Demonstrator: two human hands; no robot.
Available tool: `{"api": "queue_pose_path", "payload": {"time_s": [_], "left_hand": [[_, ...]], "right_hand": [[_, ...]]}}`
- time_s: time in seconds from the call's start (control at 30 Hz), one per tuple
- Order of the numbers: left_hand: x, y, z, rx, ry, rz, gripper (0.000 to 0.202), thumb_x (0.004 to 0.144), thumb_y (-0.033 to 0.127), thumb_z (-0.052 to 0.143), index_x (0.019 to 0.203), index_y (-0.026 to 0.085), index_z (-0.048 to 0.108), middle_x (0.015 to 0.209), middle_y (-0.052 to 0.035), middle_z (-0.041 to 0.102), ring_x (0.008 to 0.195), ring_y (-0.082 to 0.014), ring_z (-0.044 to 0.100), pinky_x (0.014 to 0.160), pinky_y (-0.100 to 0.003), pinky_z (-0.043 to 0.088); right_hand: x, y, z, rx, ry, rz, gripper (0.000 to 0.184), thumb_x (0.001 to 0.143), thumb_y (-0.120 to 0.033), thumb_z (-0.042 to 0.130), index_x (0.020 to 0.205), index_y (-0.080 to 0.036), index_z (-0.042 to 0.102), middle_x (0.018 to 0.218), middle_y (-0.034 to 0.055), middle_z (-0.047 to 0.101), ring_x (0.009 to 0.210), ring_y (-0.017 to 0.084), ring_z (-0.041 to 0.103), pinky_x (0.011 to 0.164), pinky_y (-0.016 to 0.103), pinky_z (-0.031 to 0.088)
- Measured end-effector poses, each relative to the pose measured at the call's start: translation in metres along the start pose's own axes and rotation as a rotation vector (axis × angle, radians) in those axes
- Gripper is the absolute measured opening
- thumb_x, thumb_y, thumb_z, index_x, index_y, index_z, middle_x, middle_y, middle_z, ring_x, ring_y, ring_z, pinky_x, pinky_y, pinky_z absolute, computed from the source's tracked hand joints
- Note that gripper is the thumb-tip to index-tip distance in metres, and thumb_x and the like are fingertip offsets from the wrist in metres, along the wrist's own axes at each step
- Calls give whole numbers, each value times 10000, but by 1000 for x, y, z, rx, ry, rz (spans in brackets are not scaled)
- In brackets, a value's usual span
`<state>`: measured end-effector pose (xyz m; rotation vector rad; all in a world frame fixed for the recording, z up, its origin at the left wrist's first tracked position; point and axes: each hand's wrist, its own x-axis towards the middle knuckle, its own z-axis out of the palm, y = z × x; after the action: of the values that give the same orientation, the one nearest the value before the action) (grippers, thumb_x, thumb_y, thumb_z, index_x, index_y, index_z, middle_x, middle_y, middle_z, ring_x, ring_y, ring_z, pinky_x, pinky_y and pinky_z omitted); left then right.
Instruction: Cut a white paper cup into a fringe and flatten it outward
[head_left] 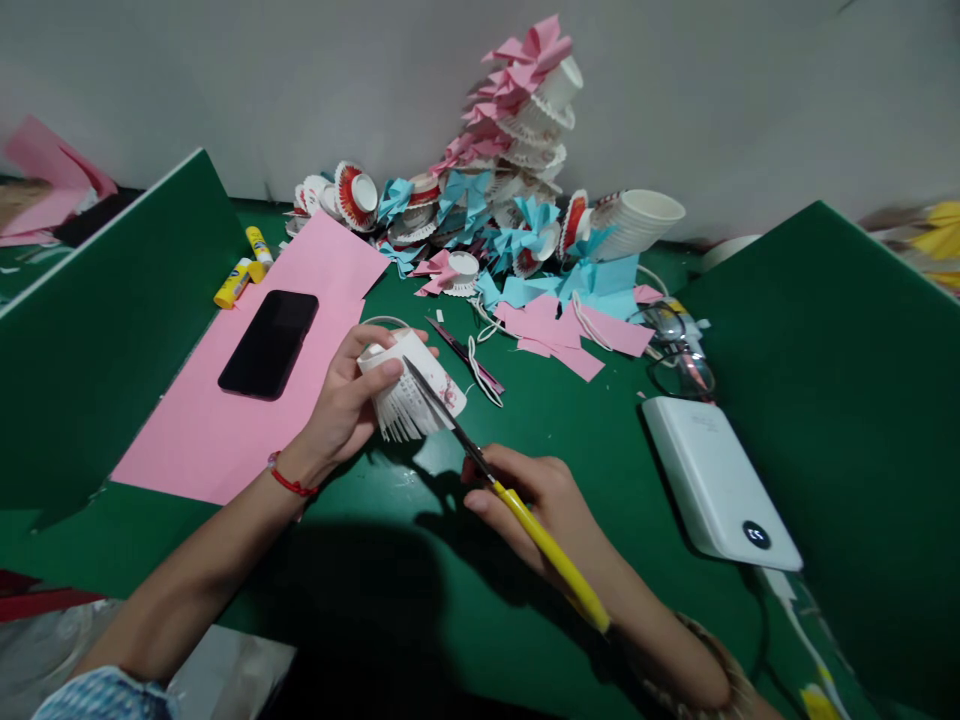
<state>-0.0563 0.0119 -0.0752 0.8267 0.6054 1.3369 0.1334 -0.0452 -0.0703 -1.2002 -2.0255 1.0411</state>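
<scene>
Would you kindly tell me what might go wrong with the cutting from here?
The scissors in the right hand might nick the left hand, whose thumb sits close to the blades. A cut might also run too far, tearing off one of the strips on the paper cup.

dim light; a broad dark shadow (360,580) covers the near part of the green surface (585,420), below a faint sheen; edges look stretched, soft.

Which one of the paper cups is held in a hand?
The white cup with fringe-like cut strips, in the left hand, beside the yellow-handled scissors; the other cups are farther back, near the wall.
</scene>
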Motion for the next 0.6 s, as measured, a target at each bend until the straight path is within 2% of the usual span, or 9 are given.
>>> {"api": "queue_pose_path", "payload": {"time_s": [0.07,0.17,0.27,0.4,0.6], "left_hand": [[1,1,0,29,19,14,301,663,258,781,807,207,521,991,6,703,996,-209,677,854,-365,570],[3,5,0,44,37,25,317,657,274,783,809,209,513,974,4,704,958,-211,687,831,-367,575],[4,10,0,12,70,44,330,667,311,773,830,224,499,944,-1,710,973,-227,684,839,-384,571],[4,11,0,-16,83,56,301,703,315,739,857,232,495,945,-7,713,973,-224,688,828,-375,573],[1,7,2,-18,45,15,314,687,301,756,844,226,495,958,-8,713,1038,-249,667,871,-415,564]], "right_hand": [[-1,-1,-1,-2,-43,8,398,836,-562,530,794,-166,530,543,-56,398,484,90,297,451,215,265],[-2,-4,-5,20,-144,14,467,773,-638,565,854,-184,492,630,-38,433,538,107,316,476,227,276],[-2,-7,-8,43,-201,13,580,753,-756,478,879,-190,469,709,-10,459,590,127,338,508,244,300],[-1,-7,-11,51,-215,16,703,735,-842,352,927,-176,466,735,9,473,611,141,369,531,263,320],[-1,-5,-9,62,-214,-22,706,729,-857,318,874,-179,452,723,5,461,606,136,348,526,264,309]]}}
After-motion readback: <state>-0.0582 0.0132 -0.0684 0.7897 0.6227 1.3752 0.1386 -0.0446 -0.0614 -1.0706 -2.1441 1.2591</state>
